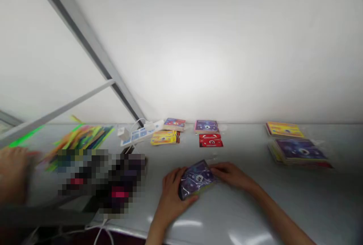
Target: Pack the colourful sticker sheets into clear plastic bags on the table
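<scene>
A purple card pack (197, 178) in clear plastic wrap is held tilted just above the grey table, near its front middle. Around its left side curls my left hand (175, 194), thumb along the lower edge and fingers at the upper left. My right hand (231, 175) pinches the right end of the wrap. Beyond the pack lie a red card pack (211, 140) and a purple card stack (207, 126). Further left, a yellow card stack (164, 137) sits in front of another purple and red stack (174, 124).
On the right are wrapped purple packs (302, 149) and a yellow pack (285, 129). A white power strip (143, 133) with a plug and cables lies at the back left. Blurred colourful strips (82, 139), pixelated dark objects and another person's hand (14, 173) are at the left.
</scene>
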The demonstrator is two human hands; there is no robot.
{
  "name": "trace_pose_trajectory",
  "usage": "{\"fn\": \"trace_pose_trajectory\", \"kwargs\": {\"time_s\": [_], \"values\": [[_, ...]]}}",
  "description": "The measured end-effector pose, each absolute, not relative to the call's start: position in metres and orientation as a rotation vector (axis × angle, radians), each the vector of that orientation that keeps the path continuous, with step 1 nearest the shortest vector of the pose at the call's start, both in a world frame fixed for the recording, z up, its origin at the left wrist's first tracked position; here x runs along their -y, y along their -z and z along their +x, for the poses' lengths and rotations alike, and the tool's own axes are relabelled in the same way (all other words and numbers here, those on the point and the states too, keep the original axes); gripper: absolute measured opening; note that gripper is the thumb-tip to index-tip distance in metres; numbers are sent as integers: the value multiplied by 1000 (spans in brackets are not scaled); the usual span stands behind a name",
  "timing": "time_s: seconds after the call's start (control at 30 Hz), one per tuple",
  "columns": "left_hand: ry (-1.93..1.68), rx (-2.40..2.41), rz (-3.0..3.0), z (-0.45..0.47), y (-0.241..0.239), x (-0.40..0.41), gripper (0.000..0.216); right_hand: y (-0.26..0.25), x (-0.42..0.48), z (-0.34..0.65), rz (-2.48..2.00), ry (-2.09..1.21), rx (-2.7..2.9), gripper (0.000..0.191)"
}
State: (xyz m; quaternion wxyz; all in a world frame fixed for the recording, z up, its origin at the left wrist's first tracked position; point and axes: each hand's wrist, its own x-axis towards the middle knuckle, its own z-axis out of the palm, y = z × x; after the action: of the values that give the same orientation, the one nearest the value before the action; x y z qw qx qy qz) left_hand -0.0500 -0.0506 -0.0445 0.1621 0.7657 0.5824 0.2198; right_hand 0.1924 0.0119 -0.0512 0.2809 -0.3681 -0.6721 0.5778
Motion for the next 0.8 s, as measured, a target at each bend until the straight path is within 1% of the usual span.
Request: {"fn": "trace_pose_trajectory", "kwargs": {"time_s": [0.07,0.23,0.3,0.43,0.57,0.63,0.8], "values": [[-631,-1672,2190,-49,44,51,74,51,-12,195,-1021,-1472,1821,39],[-643,-1690,2200,-47,42,50,65,63,-24,206,-1337,-912,1689,39],[-642,-1687,2206,-47,42,49,63,68,-33,211,-1374,-791,1655,39],[-655,-1693,2213,-48,44,49,63,76,-47,216,-1373,-654,1698,40],[-651,-1692,2216,-50,46,49,63,82,-50,211,-1557,-491,1960,43],[-656,-1694,2213,-50,46,49,63,83,-49,209,-1614,-449,2023,39],[-665,-1695,2216,-50,45,49,64,77,-50,214,-1670,-393,1965,23]]}}
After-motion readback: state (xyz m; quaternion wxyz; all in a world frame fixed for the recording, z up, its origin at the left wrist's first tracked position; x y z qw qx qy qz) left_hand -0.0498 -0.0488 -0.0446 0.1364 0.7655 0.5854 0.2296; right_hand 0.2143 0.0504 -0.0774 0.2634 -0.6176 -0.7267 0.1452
